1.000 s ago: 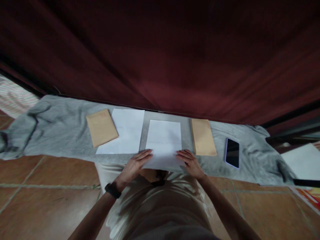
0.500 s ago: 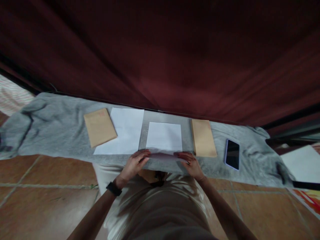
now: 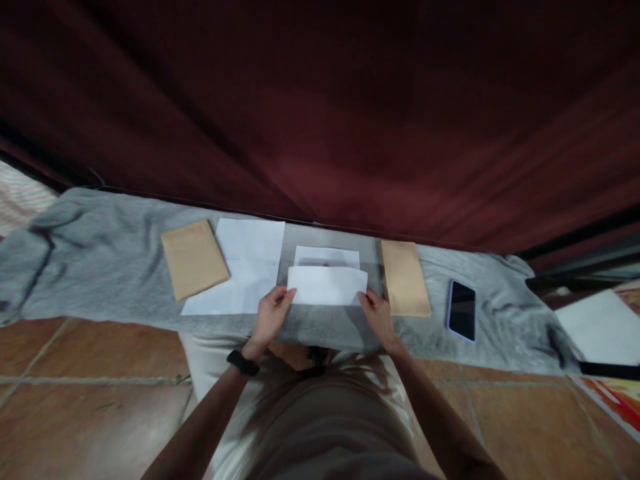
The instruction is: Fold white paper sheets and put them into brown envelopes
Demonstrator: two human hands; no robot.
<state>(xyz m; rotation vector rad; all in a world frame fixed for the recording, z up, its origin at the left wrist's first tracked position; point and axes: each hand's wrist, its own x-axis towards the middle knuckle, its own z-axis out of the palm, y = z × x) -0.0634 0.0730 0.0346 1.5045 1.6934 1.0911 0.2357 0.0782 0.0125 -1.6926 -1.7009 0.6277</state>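
Observation:
A white sheet of paper [image 3: 327, 287] is being folded over on the grey cloth, its near part raised and lying across the far part. At its left edge, my left hand [image 3: 271, 313] pinches the paper between thumb and fingers. My right hand [image 3: 378, 317] pinches the right edge in the same way. Just left of the sheet lie more white paper [image 3: 253, 257] and, partly on top of it, a brown envelope [image 3: 195, 259]. To the right of my right hand is another stack of brown envelopes [image 3: 406, 277].
A phone [image 3: 462, 310] with a purple edge lies on the grey cloth [image 3: 110, 267] at the right. Dark red fabric [image 3: 320, 120] hangs behind the narrow table. White paper [image 3: 603, 323] lies at the far right, above a tiled floor [image 3: 100, 413].
Both hands have lifted the sheet's near edge and brought it forward, away from my body, over the far part. The envelopes and phone stay in place on the cloth.

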